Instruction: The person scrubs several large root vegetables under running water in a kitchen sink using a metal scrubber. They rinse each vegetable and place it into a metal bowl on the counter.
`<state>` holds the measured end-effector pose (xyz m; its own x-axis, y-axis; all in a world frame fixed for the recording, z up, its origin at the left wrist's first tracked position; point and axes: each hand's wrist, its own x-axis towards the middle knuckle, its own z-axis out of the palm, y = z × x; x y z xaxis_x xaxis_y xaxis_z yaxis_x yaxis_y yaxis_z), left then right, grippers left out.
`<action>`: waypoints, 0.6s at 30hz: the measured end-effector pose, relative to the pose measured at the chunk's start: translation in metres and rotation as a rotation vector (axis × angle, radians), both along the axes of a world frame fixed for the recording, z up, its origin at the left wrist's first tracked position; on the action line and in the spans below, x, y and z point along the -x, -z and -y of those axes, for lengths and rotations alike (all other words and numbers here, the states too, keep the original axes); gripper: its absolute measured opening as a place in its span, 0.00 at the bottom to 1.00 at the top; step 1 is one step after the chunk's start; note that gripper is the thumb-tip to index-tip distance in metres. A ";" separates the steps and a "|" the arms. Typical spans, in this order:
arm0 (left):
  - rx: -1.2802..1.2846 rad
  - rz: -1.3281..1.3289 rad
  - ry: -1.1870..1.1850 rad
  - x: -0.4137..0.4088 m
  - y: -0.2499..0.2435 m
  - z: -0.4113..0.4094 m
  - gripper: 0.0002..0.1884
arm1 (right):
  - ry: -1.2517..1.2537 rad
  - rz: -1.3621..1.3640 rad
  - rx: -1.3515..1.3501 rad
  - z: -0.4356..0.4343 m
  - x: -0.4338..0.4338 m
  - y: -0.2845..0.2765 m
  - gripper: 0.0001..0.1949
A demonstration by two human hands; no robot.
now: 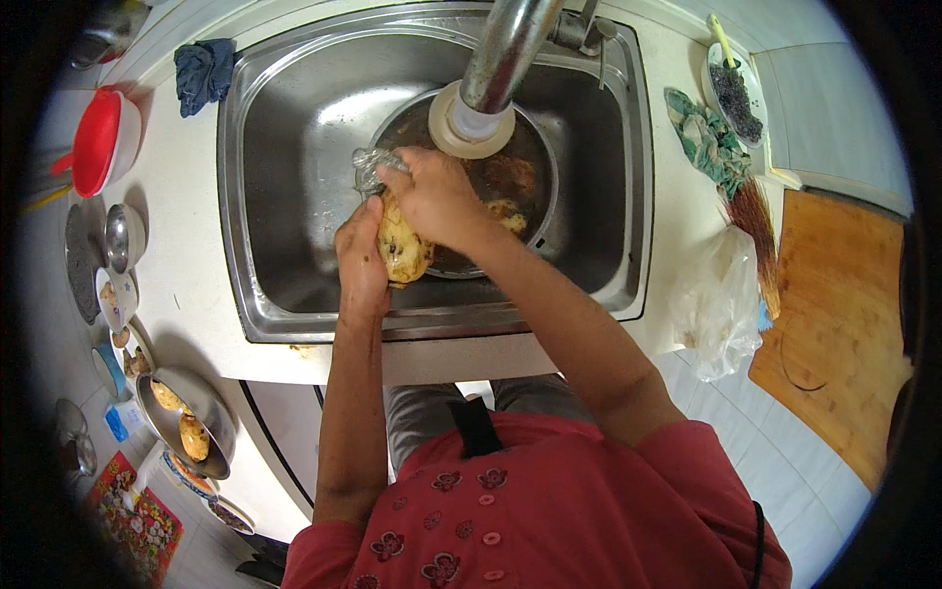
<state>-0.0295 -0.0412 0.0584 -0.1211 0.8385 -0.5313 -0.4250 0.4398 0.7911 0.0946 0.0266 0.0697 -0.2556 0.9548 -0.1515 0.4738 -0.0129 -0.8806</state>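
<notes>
My left hand (362, 254) grips a pale yellow, knobbly root vegetable (403, 247) with dark spots, over the sink's left-centre part. My right hand (434, 193) holds a steel wool scourer (377, 171) at the vegetable's upper end; its fingers partly hide where the two meet. Behind and under my hands, a round metal basin (552, 177) with brown, murky water stands in the stainless steel sink (294, 184). More lumpy pieces (508, 213) lie in that water. Above the basin hangs the faucet spout (472, 121), with a pale round fitting at its end.
Left of the sink are a dark blue cloth (204, 76), a red basin (97, 143), small bowls and a metal bowl (221, 434) with yellow root vegetables. To the right are a green cloth (706, 140), a brush of bristles (756, 235), a plastic bag (717, 302) and a wooden board (831, 331).
</notes>
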 end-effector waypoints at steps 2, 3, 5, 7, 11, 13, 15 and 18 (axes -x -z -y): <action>-0.035 0.000 0.061 -0.003 0.000 0.002 0.24 | -0.088 0.037 -0.062 -0.009 -0.009 0.025 0.27; 0.006 0.048 0.089 -0.003 -0.003 0.004 0.25 | -0.027 0.016 0.013 -0.009 -0.010 0.026 0.27; 0.087 0.146 0.146 -0.004 -0.010 0.006 0.28 | 0.096 -0.023 0.162 -0.008 -0.012 0.028 0.26; 0.123 0.280 0.141 -0.004 -0.005 0.010 0.31 | 0.148 -0.171 0.372 -0.011 -0.016 0.058 0.25; -0.039 0.653 0.079 -0.004 -0.005 0.010 0.34 | 0.193 -0.057 0.489 -0.016 -0.030 0.086 0.23; -0.071 0.594 0.046 -0.001 -0.006 0.003 0.35 | 0.236 -0.011 0.478 -0.014 -0.043 0.073 0.24; -0.085 0.505 0.016 -0.006 -0.013 -0.005 0.34 | 0.289 -0.143 0.270 -0.004 -0.053 0.063 0.29; -0.126 0.387 -0.007 -0.003 -0.022 -0.009 0.30 | 0.192 -0.216 0.134 0.004 -0.055 0.030 0.22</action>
